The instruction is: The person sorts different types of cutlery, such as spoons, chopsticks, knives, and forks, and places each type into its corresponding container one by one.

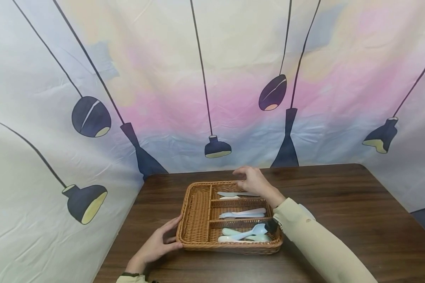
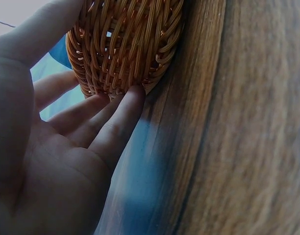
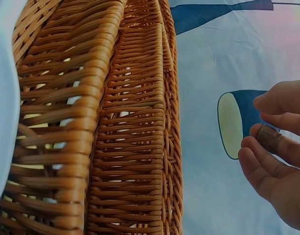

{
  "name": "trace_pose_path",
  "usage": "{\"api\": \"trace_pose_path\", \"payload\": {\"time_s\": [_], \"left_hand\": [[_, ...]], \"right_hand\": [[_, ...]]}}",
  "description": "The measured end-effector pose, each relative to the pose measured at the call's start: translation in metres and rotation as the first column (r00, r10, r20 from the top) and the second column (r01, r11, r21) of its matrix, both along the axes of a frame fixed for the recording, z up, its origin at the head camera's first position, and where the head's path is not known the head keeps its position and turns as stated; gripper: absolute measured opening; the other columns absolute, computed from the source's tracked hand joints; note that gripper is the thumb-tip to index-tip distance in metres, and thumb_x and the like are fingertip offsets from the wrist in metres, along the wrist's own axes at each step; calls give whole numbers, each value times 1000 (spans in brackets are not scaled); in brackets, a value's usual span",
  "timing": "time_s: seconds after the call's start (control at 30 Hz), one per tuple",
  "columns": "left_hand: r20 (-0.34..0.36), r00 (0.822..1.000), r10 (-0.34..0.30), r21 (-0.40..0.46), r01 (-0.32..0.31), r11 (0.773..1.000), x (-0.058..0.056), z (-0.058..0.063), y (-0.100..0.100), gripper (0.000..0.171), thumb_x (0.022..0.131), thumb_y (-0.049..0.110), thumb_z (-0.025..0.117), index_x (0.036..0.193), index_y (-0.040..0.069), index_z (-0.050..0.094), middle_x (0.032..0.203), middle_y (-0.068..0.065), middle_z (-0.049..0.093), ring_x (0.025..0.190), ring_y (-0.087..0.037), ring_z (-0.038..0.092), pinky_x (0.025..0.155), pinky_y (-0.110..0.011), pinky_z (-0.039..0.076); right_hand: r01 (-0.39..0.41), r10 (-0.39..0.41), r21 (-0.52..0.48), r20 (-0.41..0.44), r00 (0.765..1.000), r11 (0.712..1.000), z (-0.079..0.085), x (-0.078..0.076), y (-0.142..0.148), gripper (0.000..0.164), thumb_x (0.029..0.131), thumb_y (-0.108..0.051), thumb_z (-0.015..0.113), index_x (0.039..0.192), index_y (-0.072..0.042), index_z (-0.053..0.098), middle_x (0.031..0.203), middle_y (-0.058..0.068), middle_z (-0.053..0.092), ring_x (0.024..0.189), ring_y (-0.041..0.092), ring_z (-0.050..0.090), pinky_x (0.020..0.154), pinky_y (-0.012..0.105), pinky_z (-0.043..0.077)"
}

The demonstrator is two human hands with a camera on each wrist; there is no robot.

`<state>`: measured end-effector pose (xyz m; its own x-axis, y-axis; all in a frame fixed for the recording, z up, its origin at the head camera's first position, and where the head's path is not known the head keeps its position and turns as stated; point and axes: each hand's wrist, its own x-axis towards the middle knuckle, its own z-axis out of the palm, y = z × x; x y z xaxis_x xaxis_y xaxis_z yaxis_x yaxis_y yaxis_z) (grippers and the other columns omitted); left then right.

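Note:
A wicker cutlery basket [image 1: 195, 212] stands on the wooden table, split into a long left compartment and three on the right. My left hand [image 1: 160, 240] rests against its left end, with the fingertips [image 2: 136, 93] on the woven wall. Over the basket's far rim is my right hand [image 1: 255, 181], its fingers loosely bent and holding nothing. Beneath it, in the far right compartment, lies a pale knife [image 1: 230, 193]. Pale forks [image 1: 239, 215] lie in the middle one. In the near compartment, a blue spoon [image 1: 257, 229] crosses a green spoon [image 1: 230, 232].
The dark brown table [image 1: 354, 220] extends to the right of the basket. A cloth backdrop [image 1: 241, 51] printed with hanging lamps rises behind the table and along its sides. A brown band [image 3: 268, 138] wraps one finger of the right hand.

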<state>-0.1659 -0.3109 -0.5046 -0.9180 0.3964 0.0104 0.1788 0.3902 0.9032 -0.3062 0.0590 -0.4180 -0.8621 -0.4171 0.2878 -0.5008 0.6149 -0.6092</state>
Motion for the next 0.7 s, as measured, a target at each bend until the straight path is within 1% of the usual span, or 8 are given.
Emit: {"api": "trace_pose_path", "payload": {"time_s": [0.2,0.37,0.53,0.63,0.7], "left_hand": [[-14,1000,-3,2,3,1000,-1,0,0,87,83,18,78,155,18,28,160,-18,20,138,-30,30,96,-26,51],[-17,1000,-4,3,4,1000,-1,-1,0,87,83,18,78,155,17,28,159,-19,20,139,-34,28,96,-26,51],[-10,1000,4,-5,-4,1000,0,-1,0,87,84,18,77,155,18,28,159,-19,20,139,-37,27,96,-25,51],[-4,1000,9,-8,-9,1000,0,-1,0,87,83,18,78,155,19,28,160,-19,20,139,-37,27,96,-25,51],[-4,1000,9,-8,-9,1000,0,-1,0,87,83,18,78,155,19,29,160,-19,20,139,-37,27,96,-25,51]], "right_hand": [[18,-18,-12,-9,1000,1000,-1,2,5,35,86,-11,70,121,-9,68,120,9,67,102,29,66,80,41,57],[27,-28,-19,-29,999,999,-1,6,13,34,87,-13,70,120,-10,69,118,8,68,97,29,67,78,41,57],[29,-30,-20,-52,998,999,-3,7,22,35,87,-12,67,121,-11,68,118,9,69,98,28,68,78,40,58],[44,-45,-18,-41,998,999,-3,9,27,36,87,-13,66,123,-12,68,120,8,69,98,27,67,77,40,57],[57,-57,-21,-14,998,998,-2,11,30,36,88,-14,66,124,-13,67,121,8,68,98,26,67,75,39,56]]}}
